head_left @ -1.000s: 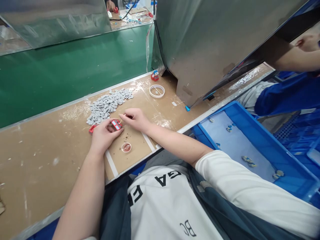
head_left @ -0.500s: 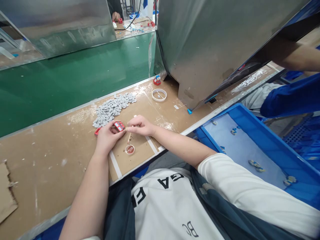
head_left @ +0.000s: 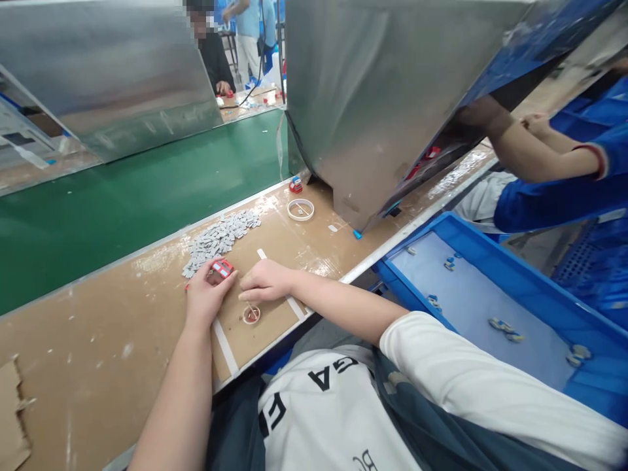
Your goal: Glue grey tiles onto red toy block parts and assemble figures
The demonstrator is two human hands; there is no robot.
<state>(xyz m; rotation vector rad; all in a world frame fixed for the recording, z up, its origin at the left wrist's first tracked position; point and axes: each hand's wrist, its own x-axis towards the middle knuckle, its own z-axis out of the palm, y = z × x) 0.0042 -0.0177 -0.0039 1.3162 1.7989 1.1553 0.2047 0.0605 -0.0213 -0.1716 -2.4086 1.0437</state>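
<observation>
My left hand (head_left: 206, 296) is closed on a small red toy part (head_left: 223, 267) with pale blue-white panels, near the heap of small grey pieces (head_left: 216, 241). My right hand (head_left: 265, 281) pinches a thin wooden stick (head_left: 251, 307), whose lower end dips into a small round cup (head_left: 251, 315) of reddish liquid. The cup stands on the brown table between two white strips. Another bit of red shows beside my left fingers, mostly hidden.
A white ring (head_left: 300, 210) and a red and blue toy (head_left: 295, 184) lie farther back by a metal panel (head_left: 383, 98). At right is a blue bin (head_left: 490, 288) holding several small parts; a person in blue (head_left: 549, 196) sits beyond. Torn cardboard (head_left: 12, 415) lies left.
My right hand has lowered the stick into the cup. My left hand still holds the red part. The view has tilted up, showing more of the people behind.
</observation>
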